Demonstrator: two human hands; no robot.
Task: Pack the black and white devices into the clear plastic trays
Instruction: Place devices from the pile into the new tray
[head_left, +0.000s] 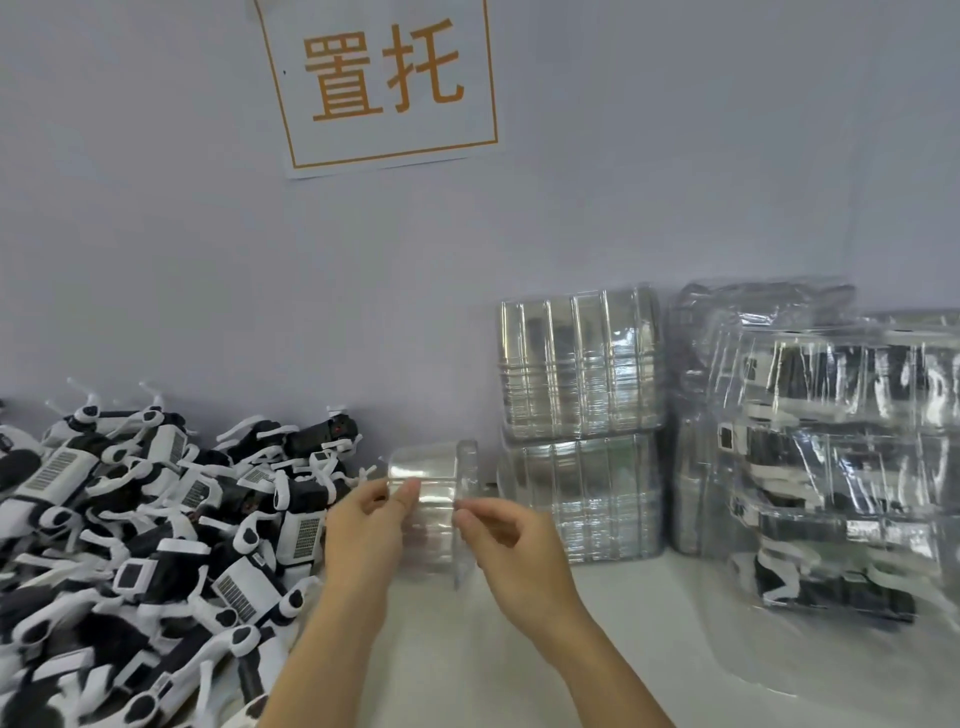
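Note:
A large heap of black and white devices (145, 525) covers the left of the table. In the middle both my hands hold up an empty clear plastic tray (431, 499) above the tabletop. My left hand (363, 525) grips the tray's left side, with fingertips showing through the plastic. My right hand (498, 530) pinches its right rim between thumb and forefinger. The tray stands on edge, its hollow side turned left.
Two stacks of empty clear trays (582, 431) stand one on the other against the wall, right of my hands. Farther right, packed trays with devices (831, 457) sit in a clear plastic bag. A paper sign (379, 83) hangs on the wall.

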